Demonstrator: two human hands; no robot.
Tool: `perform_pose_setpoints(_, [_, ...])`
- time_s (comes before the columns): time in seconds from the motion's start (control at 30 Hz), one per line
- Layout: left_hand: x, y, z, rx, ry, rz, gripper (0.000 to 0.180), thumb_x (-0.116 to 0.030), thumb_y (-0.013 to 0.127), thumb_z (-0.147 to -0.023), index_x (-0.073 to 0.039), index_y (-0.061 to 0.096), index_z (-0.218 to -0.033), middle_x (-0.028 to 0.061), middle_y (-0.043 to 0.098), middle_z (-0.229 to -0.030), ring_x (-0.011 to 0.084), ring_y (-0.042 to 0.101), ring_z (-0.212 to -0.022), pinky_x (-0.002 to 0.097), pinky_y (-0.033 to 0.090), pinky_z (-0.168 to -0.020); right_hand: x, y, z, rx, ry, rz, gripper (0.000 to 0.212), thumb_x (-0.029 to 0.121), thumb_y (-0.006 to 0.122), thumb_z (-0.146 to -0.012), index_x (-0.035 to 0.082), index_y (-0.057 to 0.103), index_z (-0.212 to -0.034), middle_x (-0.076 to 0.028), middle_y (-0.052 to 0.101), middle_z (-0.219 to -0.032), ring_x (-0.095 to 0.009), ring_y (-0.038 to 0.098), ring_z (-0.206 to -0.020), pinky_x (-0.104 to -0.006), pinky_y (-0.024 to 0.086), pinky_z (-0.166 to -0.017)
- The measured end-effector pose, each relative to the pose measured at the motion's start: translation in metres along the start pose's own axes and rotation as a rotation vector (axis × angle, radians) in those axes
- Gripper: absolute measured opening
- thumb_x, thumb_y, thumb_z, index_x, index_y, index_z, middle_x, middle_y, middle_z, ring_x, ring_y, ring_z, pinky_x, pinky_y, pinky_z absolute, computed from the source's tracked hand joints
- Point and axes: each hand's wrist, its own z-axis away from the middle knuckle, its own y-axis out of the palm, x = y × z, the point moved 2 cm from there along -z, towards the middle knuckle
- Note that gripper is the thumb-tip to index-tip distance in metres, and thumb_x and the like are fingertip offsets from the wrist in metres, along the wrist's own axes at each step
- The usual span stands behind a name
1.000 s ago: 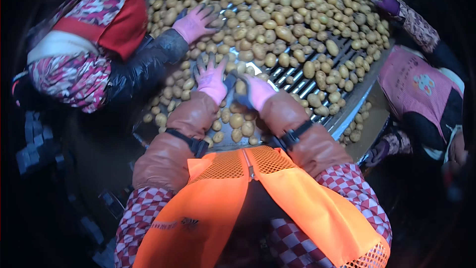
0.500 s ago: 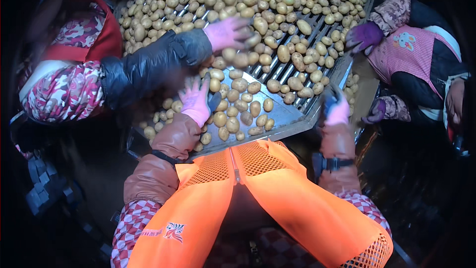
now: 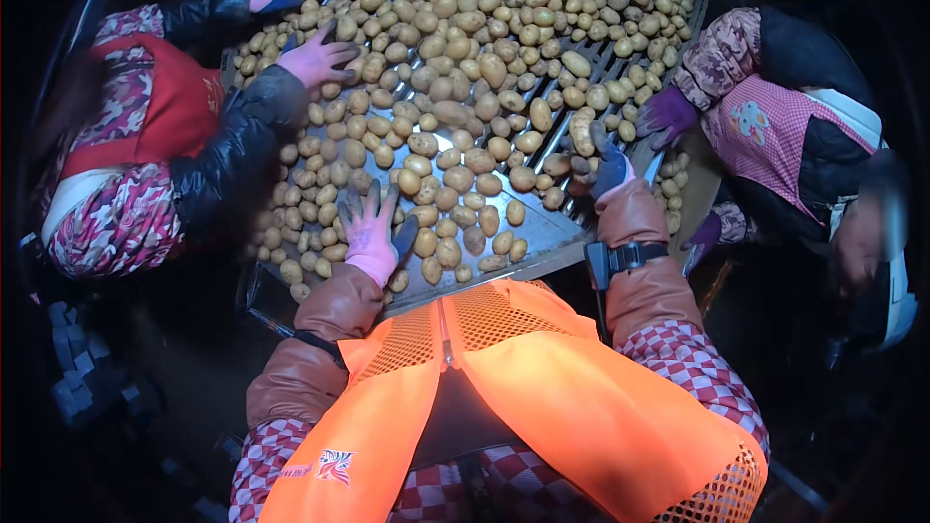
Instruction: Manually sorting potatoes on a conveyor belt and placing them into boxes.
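My left hand (image 3: 371, 232), in a pink glove with dark grey fingertips, lies spread over loose potatoes (image 3: 447, 199) at the near left of a metal chute (image 3: 523, 223). Its fingers are apart and hold nothing. My right hand (image 3: 610, 170), gloved alike, is at the right side of the slatted bed. Its fingers bend around the near end of a long, brownish potato (image 3: 582, 133), with the thumb below it; the contact is partly hidden by the glove.
Potatoes cover the dark slatted bed (image 3: 601, 58) beyond. On the left, a co-worker's pink-gloved hand (image 3: 320, 58) rests on the potatoes. At the right, another person's purple-gloved hand (image 3: 668, 114) lies by the metal edge. Small potatoes (image 3: 672, 179) fill a side channel there.
My right hand has moved from the chute's right rim up and left to the long potato. My left hand stays spread. The left co-worker's hand has drawn back, and more potatoes lie on the chute.
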Motion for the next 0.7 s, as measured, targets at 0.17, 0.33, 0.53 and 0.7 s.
perform_pose_setpoints(0.17, [-0.019, 0.008, -0.011, 0.167, 0.037, 0.036, 0.075, -0.054, 0.059, -0.092, -0.009, 0.042, -0.149, 0.0161, 0.030, -0.161, 0.0453, 0.015, -0.151, 0.0664, 0.010, -0.119, -0.006, 0.015, 0.027, 0.036, -0.178, -0.253, 0.047, 0.050, 0.054, -0.101, 0.007, 0.056, -0.119, -0.007, 0.060, -0.095, -0.012, 0.046, -0.061, -0.0225, 0.036, -0.044])
perform_pose_setpoints(0.33, [-0.014, 0.003, -0.017, 0.221, 0.065, 0.026, 0.075, -0.053, 0.060, -0.091, -0.008, 0.042, -0.149, 0.0166, 0.029, -0.161, 0.0457, 0.014, -0.151, 0.0674, 0.012, -0.118, -0.002, -0.011, 0.062, 0.438, -0.295, -0.758, 0.039, 0.041, 0.059, -0.100, 0.012, 0.057, -0.126, 0.002, 0.048, -0.082, -0.010, 0.044, -0.061, -0.0180, 0.034, -0.049])
perform_pose_setpoints(0.53, [-0.033, 0.010, -0.020, 0.141, 0.186, 0.159, 0.077, -0.055, 0.062, -0.088, -0.011, 0.044, -0.149, 0.0215, 0.032, -0.158, 0.0501, 0.017, -0.148, 0.0688, 0.015, -0.116, -0.022, -0.087, 0.086, 0.730, -0.112, -0.886, 0.071, 0.059, 0.063, -0.092, 0.014, 0.049, -0.145, 0.000, 0.059, -0.105, -0.008, 0.048, -0.070, -0.0267, 0.043, -0.056])
perform_pose_setpoints(0.7, [-0.044, 0.005, -0.017, 0.086, 0.500, 0.112, 0.067, -0.053, 0.063, -0.086, -0.026, 0.049, -0.145, 0.0194, 0.038, -0.153, 0.0452, 0.027, -0.145, 0.0670, 0.019, -0.115, -0.027, 0.054, 0.044, -0.449, -0.196, 0.436, 0.046, 0.024, 0.071, -0.091, 0.008, 0.060, -0.134, -0.004, 0.068, -0.104, -0.007, 0.059, -0.073, -0.0213, 0.044, -0.055])
